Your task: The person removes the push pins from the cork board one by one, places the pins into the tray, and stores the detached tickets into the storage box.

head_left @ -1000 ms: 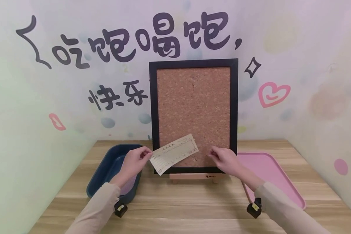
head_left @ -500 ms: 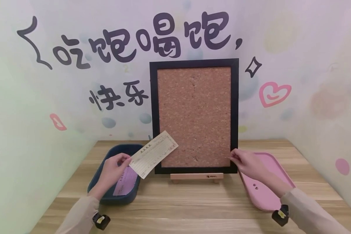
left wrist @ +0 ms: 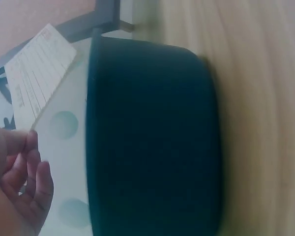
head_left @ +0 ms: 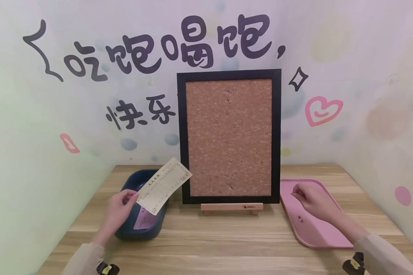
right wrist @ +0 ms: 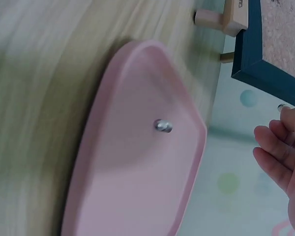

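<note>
Between thumb and index finger, my left hand pinches a cream printed paper slip by its lower left corner. The slip slants up to the right, over the blue tub and overlapping the left frame edge of the corkboard in the head view. My right hand is raised over the pink tray, fingers curled. A small shiny push pin shows at its fingertips in the right wrist view. Inside the tray lie small silvery push pins.
A purple slip lies in the tub. The black-framed corkboard stands on a small wooden easel against the patterned wall. All of it rests on a wood-grain table.
My left hand has drawn the slip left and down, away from the corkboard to over the tub. My right hand has moved right, from before the corkboard to above the tray.
</note>
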{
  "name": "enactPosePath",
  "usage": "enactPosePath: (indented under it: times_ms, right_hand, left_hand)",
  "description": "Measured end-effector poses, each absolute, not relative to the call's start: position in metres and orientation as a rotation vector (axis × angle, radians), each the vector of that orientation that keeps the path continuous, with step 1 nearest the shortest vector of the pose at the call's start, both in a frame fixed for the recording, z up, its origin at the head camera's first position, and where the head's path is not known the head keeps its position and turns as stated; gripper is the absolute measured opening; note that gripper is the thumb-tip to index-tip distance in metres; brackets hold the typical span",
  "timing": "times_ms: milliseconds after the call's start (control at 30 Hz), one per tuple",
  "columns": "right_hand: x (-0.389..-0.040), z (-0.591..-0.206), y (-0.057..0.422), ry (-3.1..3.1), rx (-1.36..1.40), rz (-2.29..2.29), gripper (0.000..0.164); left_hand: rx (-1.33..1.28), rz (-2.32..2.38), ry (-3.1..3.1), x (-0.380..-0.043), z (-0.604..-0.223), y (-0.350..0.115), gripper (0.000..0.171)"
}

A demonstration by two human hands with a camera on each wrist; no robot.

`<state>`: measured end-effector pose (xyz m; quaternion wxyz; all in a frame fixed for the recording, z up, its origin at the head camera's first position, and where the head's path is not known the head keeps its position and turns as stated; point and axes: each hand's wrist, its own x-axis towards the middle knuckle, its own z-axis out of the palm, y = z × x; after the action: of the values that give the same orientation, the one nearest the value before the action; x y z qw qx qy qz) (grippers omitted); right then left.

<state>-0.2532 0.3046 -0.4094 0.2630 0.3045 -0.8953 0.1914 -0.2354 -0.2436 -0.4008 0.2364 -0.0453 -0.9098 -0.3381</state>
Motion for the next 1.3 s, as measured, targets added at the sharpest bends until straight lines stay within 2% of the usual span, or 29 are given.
enactPosePath:
  times_ms: [667, 1300]
  right_hand:
    - [-0.238, -0.437, 0.336, -2.484, 0.800, 0.488, 0.027]
    - [-0.231, -0.468, 0.353, -2.687, 0.791, 0.550, 0.021]
  left_hand:
    - [0.176, -0.892, -2.471, -0.218, -0.412, -0.263, 0.014]
    - [0.195, -0.789, -2.585, -0.215, -0.420, -0.256, 0.018]
